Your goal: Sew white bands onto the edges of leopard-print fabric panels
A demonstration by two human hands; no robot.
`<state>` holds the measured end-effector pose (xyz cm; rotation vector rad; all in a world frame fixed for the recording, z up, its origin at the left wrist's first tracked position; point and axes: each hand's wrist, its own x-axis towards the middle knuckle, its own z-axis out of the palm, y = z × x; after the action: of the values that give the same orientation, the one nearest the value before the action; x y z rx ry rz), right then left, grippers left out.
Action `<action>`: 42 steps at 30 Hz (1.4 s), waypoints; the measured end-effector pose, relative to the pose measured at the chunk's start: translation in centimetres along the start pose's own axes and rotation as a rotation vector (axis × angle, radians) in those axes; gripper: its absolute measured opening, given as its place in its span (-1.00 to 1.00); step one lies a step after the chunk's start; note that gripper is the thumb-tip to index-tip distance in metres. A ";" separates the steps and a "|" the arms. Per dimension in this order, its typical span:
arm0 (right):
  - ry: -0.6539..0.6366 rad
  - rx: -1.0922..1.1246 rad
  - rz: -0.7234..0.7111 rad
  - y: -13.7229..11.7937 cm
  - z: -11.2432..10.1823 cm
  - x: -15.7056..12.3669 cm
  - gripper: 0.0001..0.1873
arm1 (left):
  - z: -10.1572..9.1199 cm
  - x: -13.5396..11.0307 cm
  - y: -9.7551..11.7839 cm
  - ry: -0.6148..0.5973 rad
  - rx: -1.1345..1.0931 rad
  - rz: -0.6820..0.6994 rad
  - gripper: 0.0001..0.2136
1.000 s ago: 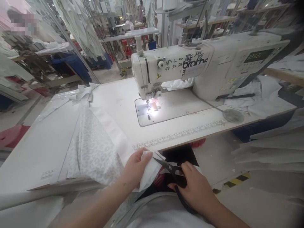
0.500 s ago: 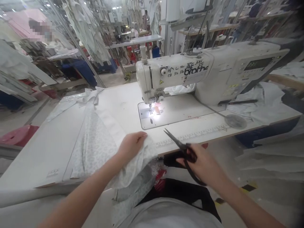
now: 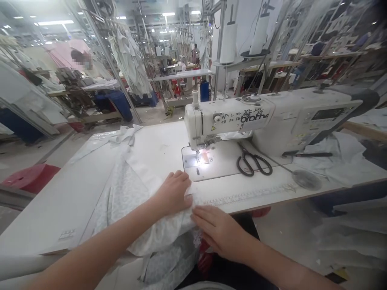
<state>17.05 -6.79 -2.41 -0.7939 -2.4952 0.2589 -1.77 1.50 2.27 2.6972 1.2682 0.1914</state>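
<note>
A pale patterned fabric [image 3: 127,193] lies across the white sewing table [image 3: 60,193] and hangs over its front edge. My left hand [image 3: 173,195] rests on the fabric's near corner with its fingers curled down onto the cloth. My right hand [image 3: 219,231] lies just below the table edge, fingers stretched toward the same corner, holding nothing. Black scissors [image 3: 253,163] lie on the machine bed to the right of the lit needle [image 3: 198,155]. The white sewing machine [image 3: 272,117] stands behind them.
A printed ruler strip [image 3: 250,193] runs along the table's front edge. A round metal knee-lifter pad [image 3: 306,180] and white cloth pieces [image 3: 341,153] lie at the right. Red stools [image 3: 30,177] stand at the left; other workstations and hanging garments fill the background.
My right hand put the scissors down on the machine bed and came back to the fabric's edge. My left hand slid the fabric up toward the needle. The view tilted upward.
</note>
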 end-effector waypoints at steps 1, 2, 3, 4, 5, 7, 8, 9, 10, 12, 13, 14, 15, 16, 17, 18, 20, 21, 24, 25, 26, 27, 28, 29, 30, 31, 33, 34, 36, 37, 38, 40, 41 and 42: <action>-0.006 0.013 -0.002 -0.6 0.5 0.0 -0.56 | 0.2 0.0 0.1 0.019 -0.046 -0.058 -0.86; -0.009 0.023 0.008 -0.9 0.8 -0.1 -0.55 | 0.6 0.1 0.2 0.046 -0.107 -0.119 -0.85; -0.010 0.034 0.018 -0.9 1.0 -0.4 -0.54 | 1.0 0.2 0.3 0.080 -0.173 -0.178 -0.81; -0.016 0.051 0.026 -0.9 0.9 -0.6 -0.53 | 1.5 0.3 0.4 0.113 -0.236 -0.229 -0.78; -0.027 0.083 0.025 -0.7 0.7 -0.8 -0.52 | 1.8 0.4 0.5 0.137 -0.288 -0.263 -0.75; -0.034 0.187 0.051 -0.4 -0.2 -1.1 -0.50 | 2.3 0.5 1.1 0.153 -0.355 -0.291 -0.72; -0.008 0.249 0.101 -0.3 -0.8 -1.1 -0.51 | 2.3 0.4 1.6 0.171 -0.426 -0.307 -0.72; 0.043 0.310 0.181 -0.2 -1.5 -0.9 -0.53 | 2.2 0.2 2.2 0.197 -0.526 -0.325 -0.75; 0.111 0.367 0.287 -0.1 -2.3 -0.5 -0.57 | 1.9 -0.1 2.9 0.231 -0.642 -0.343 -0.78; 0.242 0.477 0.509 0.2 -3.8 0.5 -0.65 | 1.2 -0.8 4.3 0.302 -0.850 -0.367 -0.85; 0.273 0.540 0.585 0.3 -4.4 1.2 -0.69 | 0.8 -1.1 5.0 0.324 -0.918 -0.372 -0.88; 0.272 0.610 0.634 0.4 -5.0 1.8 -0.74 | 0.5 -1.5 5.6 0.332 -0.952 -0.372 -0.90; 0.251 0.686 0.658 0.5 -5.4 2.4 -0.79 | 0.1 -1.8 6.1 0.334 -0.978 -0.372 -0.92; 0.229 0.770 0.664 0.5 -5.7 2.8 -0.83 | -0.1 -2.1 6.4 0.332 -1.013 -0.373 -0.94; 0.210 0.858 0.656 0.5 -5.9 3.1 -0.85 | -0.3 -2.5 6.7 0.322 -1.075 -0.374 -0.94; 0.199 0.951 0.642 0.4 -5.9 3.2 -0.85 | -0.4 -2.8 6.8 0.304 -1.165 -0.373 -0.93; 0.191 1.148 0.598 0.0 -5.8 3.0 -0.85 | -0.5 -3.5 7.1 0.236 -1.384 -0.350 -0.91; 0.180 1.250 0.575 -0.3 -5.6 2.8 -0.84 | -0.5 -3.8 7.2 0.186 -1.501 -0.328 -0.90; 0.136 1.527 0.556 -1.2 -4.7 1.9 -0.73 | -0.4 -4.9 8.1 -0.001 -1.769 -0.264 -0.85; 0.099 1.587 0.581 -1.4 -4.3 1.6 -0.66 | -0.3 -5.3 8.3 -0.072 -1.801 -0.248 -0.85; 0.040 1.622 0.623 -1.5 -3.8 1.4 -0.61 | -0.2 -5.6 8.6 -0.139 -1.803 -0.238 -0.86; -0.016 1.629 0.676 -1.6 -3.3 1.3 -0.58 | -0.2 -5.9 8.7 -0.183 -1.778 -0.235 -0.87; -0.055 1.616 0.731 -1.6 -2.8 1.2 -0.56 | -0.2 -6.1 8.7 -0.189 -1.735 -0.236 -0.87; -0.057 1.592 0.774 -1.6 -2.2 1.1 -0.57 | -0.2 -6.3 8.6 -0.149 -1.682 -0.242 -0.88; -0.019 1.573 0.797 -1.7 -1.7 1.1 -0.60 | -0.3 -6.4 8.3 -0.061 -1.618 -0.252 -0.90; 0.048 1.570 0.788 -1.8 -1.2 1.1 -0.61 | -0.4 -6.4 8.0 0.057 -1.532 -0.267 -0.93; 0.150 1.577 0.728 -2.3 -0.4 1.3 -0.61 | -0.6 -6.1 7.1 0.303 -1.305 -0.306 -0.94; 0.166 1.579 0.710 -2.7 -0.2 1.4 -0.61 | -0.7 -6.0 6.7 0.393 -1.191 -0.331 -0.91; 0.205 1.557 0.736 -3.5 -0.2 1.7 -0.63 | -0.7 -5.7 6.1 0.464 -1.074 -0.396 -0.88; 0.248 1.515 0.775 -3.8 -0.3 1.8 -0.63 | -0.5 -5.6 5.9 0.448 -1.094 -0.430 -0.88; 0.306 1.440 0.818 -4.0 -0.5 1.9 -0.63 | -0.3 -5.7 5.9 0.401 -1.161 -0.461 -0.89; 0.418 1.162 0.839 -4.0 -0.6 1.8 -0.61 | 0.2 -6.1 6.2 0.239 -1.424 -0.496 -0.94; 0.439 0.961 0.796 -3.7 -0.5 1.7 -0.60 | 0.5 -6.5 6.5 0.136 -1.594 -0.494 -0.94; 0.441 0.757 0.727 -3.3 -0.3 1.5 -0.59 | 0.8 -6.9 6.9 0.027 -1.759 -0.478 -0.89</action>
<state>14.51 -8.60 -0.47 -1.2003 -1.4317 1.0629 -0.84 -8.21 2.47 0.8850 0.8725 0.7812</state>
